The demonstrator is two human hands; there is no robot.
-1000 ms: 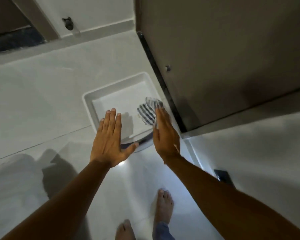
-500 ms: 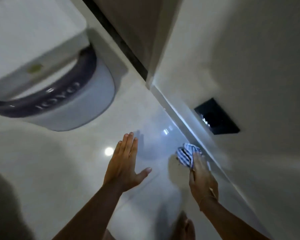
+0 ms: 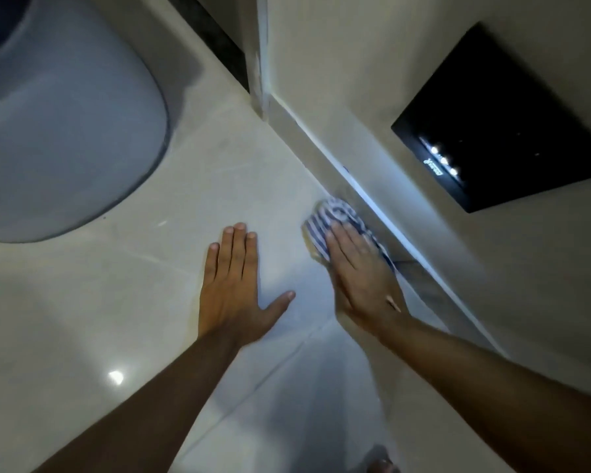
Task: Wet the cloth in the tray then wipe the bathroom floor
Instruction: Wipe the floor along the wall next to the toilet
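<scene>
A blue-and-white striped cloth (image 3: 333, 218) lies bunched on the pale tiled floor (image 3: 171, 268), close against the base of the right-hand wall. My right hand (image 3: 359, 271) rests flat on top of the cloth, pressing it onto the tiles; its palm hides the near half. My left hand (image 3: 234, 285) is spread flat on the floor just to the left, fingers apart and holding nothing. The tray is out of view.
A rounded white toilet base (image 3: 62, 124) fills the upper left. A black panel (image 3: 502, 121) with small lights sits in the right wall. A dark strip (image 3: 215, 32) runs along the top. A foot (image 3: 381, 464) shows at the bottom edge.
The view swung from the tray down to the floor by the wall. My right hand carried the cloth out of the tray and now presses it on the tiles; my left hand came down flat.
</scene>
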